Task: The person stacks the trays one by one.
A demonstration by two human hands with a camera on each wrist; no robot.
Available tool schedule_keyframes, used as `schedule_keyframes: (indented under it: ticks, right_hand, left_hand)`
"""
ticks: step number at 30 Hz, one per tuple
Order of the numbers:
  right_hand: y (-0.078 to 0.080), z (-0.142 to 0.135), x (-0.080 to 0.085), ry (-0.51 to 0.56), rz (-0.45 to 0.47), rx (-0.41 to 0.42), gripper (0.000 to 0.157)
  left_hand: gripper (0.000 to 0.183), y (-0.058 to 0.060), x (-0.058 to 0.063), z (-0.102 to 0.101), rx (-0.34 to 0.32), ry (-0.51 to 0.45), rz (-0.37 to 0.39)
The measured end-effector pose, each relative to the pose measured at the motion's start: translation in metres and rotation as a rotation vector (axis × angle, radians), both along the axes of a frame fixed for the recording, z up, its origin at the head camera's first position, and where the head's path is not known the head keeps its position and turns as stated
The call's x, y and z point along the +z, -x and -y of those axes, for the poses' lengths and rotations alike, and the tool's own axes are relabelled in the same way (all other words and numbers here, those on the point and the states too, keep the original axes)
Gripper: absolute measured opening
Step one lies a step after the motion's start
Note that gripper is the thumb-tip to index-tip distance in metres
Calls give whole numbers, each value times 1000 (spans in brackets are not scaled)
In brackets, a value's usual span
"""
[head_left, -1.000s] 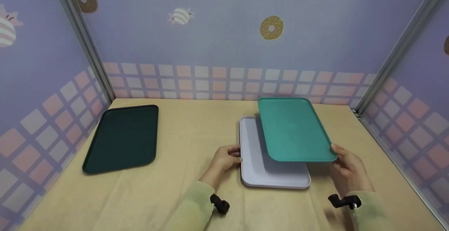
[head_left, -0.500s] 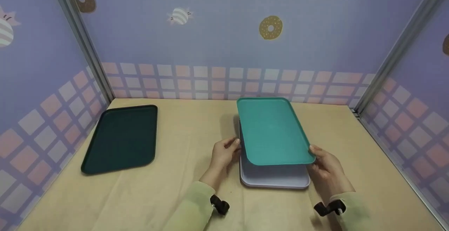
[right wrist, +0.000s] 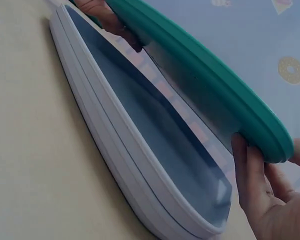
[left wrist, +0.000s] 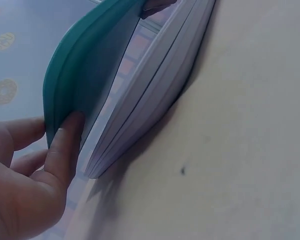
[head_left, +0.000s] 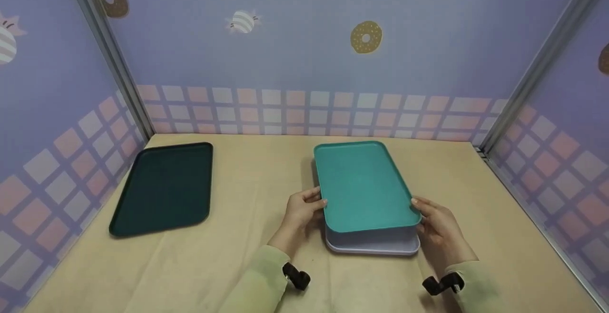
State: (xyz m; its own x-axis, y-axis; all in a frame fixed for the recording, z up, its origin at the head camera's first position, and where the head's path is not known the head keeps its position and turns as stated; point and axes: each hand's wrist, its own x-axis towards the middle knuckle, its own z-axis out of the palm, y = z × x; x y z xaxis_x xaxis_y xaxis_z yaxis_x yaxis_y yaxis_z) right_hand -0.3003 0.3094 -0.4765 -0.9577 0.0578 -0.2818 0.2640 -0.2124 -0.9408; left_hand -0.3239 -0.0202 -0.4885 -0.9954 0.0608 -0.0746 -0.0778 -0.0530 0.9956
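Note:
A teal tray (head_left: 364,187) is held level above a stack of pale lavender trays (head_left: 373,241), with a gap between them in both wrist views. My left hand (head_left: 300,210) pinches the teal tray's left edge, thumb on one face and fingers on the other. At its right edge, near the front corner, my right hand (head_left: 440,227) grips the same tray, fingers (right wrist: 255,175) underneath. Seam lines along the stack's side (left wrist: 152,82) show nested trays lying on the table. Most of the top lavender tray is hidden from the head view.
A dark green tray (head_left: 164,189) lies at the left of the cloth-covered table (head_left: 257,170). Patterned walls (head_left: 285,56) enclose the back and both sides, with metal posts (head_left: 107,51) at the corners.
The teal tray has moved left, over the lavender stack, and come lower, carried by the right hand. The left hand has gone from the stack's edge to gripping the teal tray.

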Motion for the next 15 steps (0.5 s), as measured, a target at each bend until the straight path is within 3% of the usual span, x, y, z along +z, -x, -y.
schedule_keyframes:
  ticks: [3, 6, 15]
  right_hand:
    - [2, 0, -3, -99, -12, -6, 65]
    - [3, -1, -7, -167, -16, -21, 65]
    - [7, 0, -16, -218, -3, -93, 59]
  left_hand:
    - [51, -3, 2, -1, -27, -8, 14]
    - [52, -5, 5, -4, -48, 6, 14]
    - [54, -7, 1, -10, -35, 111, -14]
